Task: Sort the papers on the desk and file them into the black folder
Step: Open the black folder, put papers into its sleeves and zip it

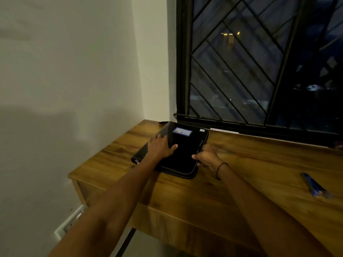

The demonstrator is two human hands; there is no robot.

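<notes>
The black folder [182,151] lies closed on the wooden desk [241,164] near its far left corner, a small blue and white label on its cover. My left hand [160,147] rests flat on the folder's left part, fingers spread. At the folder's right edge my right hand [206,157] grips the zipped rim, fingers curled under and thumb on top. No loose papers show on the desk.
A blue pen-like object [313,185] lies on the desk at the right. A thin white strip [224,131] lies along the sill under the barred window [259,62]. A white wall stands to the left, with a wall socket [69,222] low down.
</notes>
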